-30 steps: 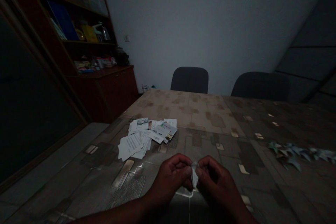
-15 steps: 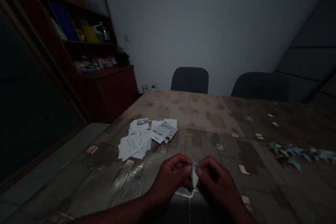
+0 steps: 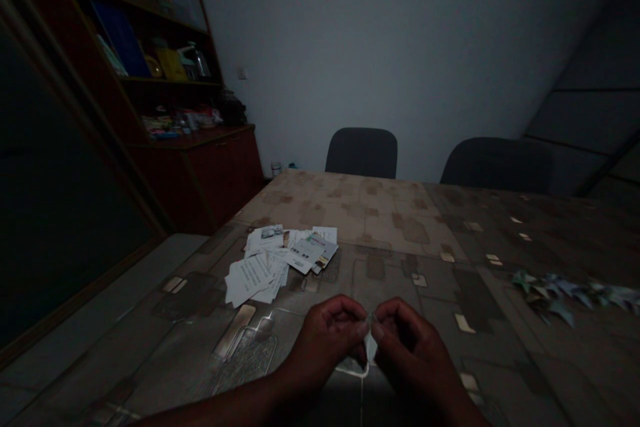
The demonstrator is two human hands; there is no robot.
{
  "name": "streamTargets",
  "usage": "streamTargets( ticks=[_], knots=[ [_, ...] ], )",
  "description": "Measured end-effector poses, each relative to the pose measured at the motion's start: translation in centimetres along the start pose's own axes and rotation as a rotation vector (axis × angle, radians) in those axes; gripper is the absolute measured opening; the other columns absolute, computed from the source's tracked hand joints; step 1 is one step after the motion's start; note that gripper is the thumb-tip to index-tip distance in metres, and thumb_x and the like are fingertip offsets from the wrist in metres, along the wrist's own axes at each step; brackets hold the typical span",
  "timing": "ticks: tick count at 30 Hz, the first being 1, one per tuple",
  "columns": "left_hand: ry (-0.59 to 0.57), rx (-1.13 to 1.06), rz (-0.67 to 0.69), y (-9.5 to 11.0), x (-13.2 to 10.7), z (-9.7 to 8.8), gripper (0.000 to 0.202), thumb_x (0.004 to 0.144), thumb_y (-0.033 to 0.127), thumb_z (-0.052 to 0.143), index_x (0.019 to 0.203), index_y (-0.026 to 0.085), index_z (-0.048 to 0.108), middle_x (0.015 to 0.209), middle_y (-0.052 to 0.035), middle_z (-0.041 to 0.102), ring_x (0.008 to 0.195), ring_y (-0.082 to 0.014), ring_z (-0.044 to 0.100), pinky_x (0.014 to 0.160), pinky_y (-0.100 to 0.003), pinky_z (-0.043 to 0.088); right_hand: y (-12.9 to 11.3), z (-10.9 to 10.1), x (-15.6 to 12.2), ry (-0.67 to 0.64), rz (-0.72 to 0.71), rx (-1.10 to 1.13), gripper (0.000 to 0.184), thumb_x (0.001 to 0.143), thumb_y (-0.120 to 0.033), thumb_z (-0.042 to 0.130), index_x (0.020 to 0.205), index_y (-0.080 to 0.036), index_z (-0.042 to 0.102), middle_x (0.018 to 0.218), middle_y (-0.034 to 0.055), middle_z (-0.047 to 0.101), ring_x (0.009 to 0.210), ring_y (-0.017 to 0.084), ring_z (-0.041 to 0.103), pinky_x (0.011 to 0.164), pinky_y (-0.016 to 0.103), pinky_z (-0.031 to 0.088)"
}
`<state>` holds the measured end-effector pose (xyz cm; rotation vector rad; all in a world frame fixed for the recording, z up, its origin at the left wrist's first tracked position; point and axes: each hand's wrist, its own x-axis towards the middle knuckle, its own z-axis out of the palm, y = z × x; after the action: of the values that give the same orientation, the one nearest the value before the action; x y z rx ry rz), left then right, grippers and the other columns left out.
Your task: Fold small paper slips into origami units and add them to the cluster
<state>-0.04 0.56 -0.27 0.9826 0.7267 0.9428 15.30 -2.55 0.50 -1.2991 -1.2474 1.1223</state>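
Observation:
Close together over the table's near side, my left hand (image 3: 333, 333) and my right hand (image 3: 407, 337) pinch a small piece of folded paper (image 3: 371, 348) between thumbs and fingertips. The paper is pale, and a narrow part of it shows between the hands; my fingers hide the rest. Beyond my left hand lies a loose pile of printed paper sheets (image 3: 253, 277), white with dark text and some pictures. Off to the right on the table sits a row of several pointed, folded paper pieces (image 3: 560, 307), apart from my hands.
A patterned cloth covers the long table (image 3: 360, 213). Two dark chairs (image 3: 361, 152) stand at its far side against a pale wall. On the left, a reddish-brown cabinet (image 3: 220, 170) holds assorted items, among them a blue folder (image 3: 120, 40) and a metal kettle (image 3: 200, 61).
My fingertips have drawn slightly nearer each other, and less of the folded paper's top shows between them. The paper pile and the row of folded pieces have stayed put.

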Motion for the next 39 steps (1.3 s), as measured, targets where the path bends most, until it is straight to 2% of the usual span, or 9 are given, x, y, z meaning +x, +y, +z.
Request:
streamTargets(
  ticks=[11,17,25,33,39],
  knots=[
    [0.04,0.052,-0.026,0.01,-0.12,0.08,0.037,0.065,0.039,0.085,0.073,0.012,0.062,0.057,-0.0006,0.062,0.051,-0.0124,0.059,0.053,-0.023,0.045,-0.03,-0.25,-0.09,0.025,-0.047,-0.058,0.032,0.079,-0.049,0.065,0.067,-0.02,0.057,0.057,-0.0054,0.044,0.054,0.012,0.038,0.047,0.022,0.03],
    [0.034,0.062,-0.037,-0.1,0.12,0.0,0.037,0.063,0.039,0.086,0.072,0.013,0.061,0.054,-0.0003,0.062,0.048,-0.0115,0.057,0.051,-0.023,0.046,-0.14,-0.31,-0.02,0.031,-0.08,-0.105,0.032,0.078,-0.049,0.064,0.068,-0.019,0.06,0.057,-0.0045,0.047,0.056,0.013,0.042,0.051,0.023,0.033],
    [0.002,0.062,-0.044,-0.26,0.06,-0.18,0.039,0.063,0.041,0.085,0.072,0.013,0.061,0.053,0.0005,0.063,0.047,-0.0115,0.058,0.051,-0.022,0.045,-0.55,-0.52,-0.1,0.04,-0.161,-0.169,0.025,0.08,-0.042,0.062,0.069,-0.02,0.061,0.061,-0.0037,0.05,0.058,0.014,0.046,0.054,0.024,0.035],
    [-0.008,0.069,-0.095,-0.04,0.13,-0.09,0.042,0.058,0.045,0.086,0.069,0.014,0.059,0.053,0.0011,0.06,0.046,-0.0116,0.057,0.051,-0.023,0.043,-0.8,-0.71,-0.08,-0.006,-0.113,-0.147,0.026,0.081,-0.043,0.059,0.069,-0.02,0.059,0.061,-0.0038,0.049,0.06,0.015,0.046,0.055,0.025,0.035],
    [-0.01,0.081,-0.116,0.26,0.14,0.1,0.044,0.057,0.046,0.086,0.068,0.014,0.058,0.054,0.0025,0.058,0.046,-0.0104,0.056,0.051,-0.022,0.042,-0.8,-0.89,-0.06,-0.036,-0.129,-0.206,0.023,0.082,-0.038,0.057,0.07,-0.019,0.06,0.063,-0.0028,0.05,0.061,0.016,0.046,0.056,0.026,0.035]
  ],
)
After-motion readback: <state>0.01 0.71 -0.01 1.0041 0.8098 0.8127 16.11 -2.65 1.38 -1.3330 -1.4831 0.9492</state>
